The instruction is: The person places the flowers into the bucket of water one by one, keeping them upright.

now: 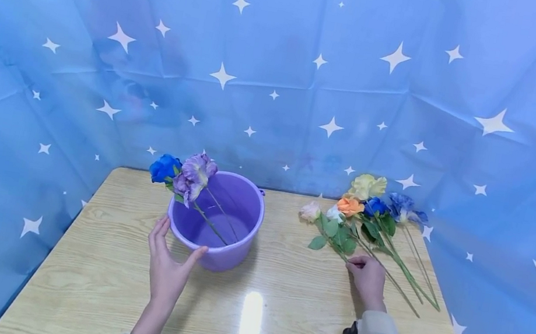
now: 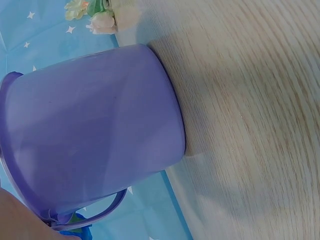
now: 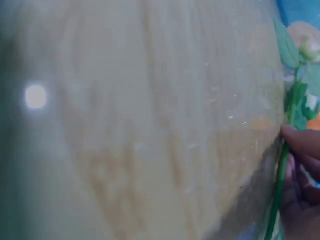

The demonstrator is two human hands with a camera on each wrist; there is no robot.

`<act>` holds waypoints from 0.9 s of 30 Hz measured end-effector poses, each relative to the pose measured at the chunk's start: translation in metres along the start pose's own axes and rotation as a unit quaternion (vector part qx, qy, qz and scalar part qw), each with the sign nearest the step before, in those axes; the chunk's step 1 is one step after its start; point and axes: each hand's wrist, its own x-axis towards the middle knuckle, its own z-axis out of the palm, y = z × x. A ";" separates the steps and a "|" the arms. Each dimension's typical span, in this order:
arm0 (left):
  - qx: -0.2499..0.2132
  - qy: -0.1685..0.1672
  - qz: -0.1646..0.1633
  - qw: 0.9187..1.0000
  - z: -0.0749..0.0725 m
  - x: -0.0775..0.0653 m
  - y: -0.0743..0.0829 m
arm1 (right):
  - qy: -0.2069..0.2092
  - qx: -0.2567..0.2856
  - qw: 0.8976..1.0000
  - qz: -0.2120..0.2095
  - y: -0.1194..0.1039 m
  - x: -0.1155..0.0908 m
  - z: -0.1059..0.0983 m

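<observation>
My left hand (image 1: pixel 168 265) rests on the near left rim of a purple bucket (image 1: pixel 230 256), thumb and fingers spread wide apart. Standing in the bucket are a blue rose (image 1: pixel 164 168) and a ruffled purple flower (image 1: pixel 196 174), their heads leaning over the left rim. On the right, my right hand (image 1: pixel 369 278) pinches the green stem (image 3: pixel 283 172) of a pale pink rose (image 1: pixel 311 211) between thumb and fingers. That rose's head lies at the left of a group of flowers, its leaves overlapping a white bloom (image 1: pixel 335 214).
Beyond my right hand lie an orange rose (image 1: pixel 349 206), a yellow flower (image 1: pixel 368 187), a blue rose (image 1: pixel 375 207) and a ruffled blue flower (image 1: pixel 406 208), stems pointing toward the table's right edge. A starry blue cloth (image 1: pixel 280 33) hangs around the wooden table (image 1: pixel 85 272). The bucket's handle (image 2: pixel 107 210) hangs down.
</observation>
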 end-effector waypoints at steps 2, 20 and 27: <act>0.000 0.000 0.001 1.000 0.000 0.000 0.000 | 0.009 0.005 1.000 0.003 0.001 -0.001 0.000; 0.001 0.001 0.003 1.000 0.000 0.000 0.000 | 0.052 0.064 0.996 -0.019 -0.003 -0.011 -0.003; 0.000 0.001 0.005 1.000 0.000 0.000 0.000 | 0.042 0.105 0.994 -0.007 -0.011 -0.012 -0.006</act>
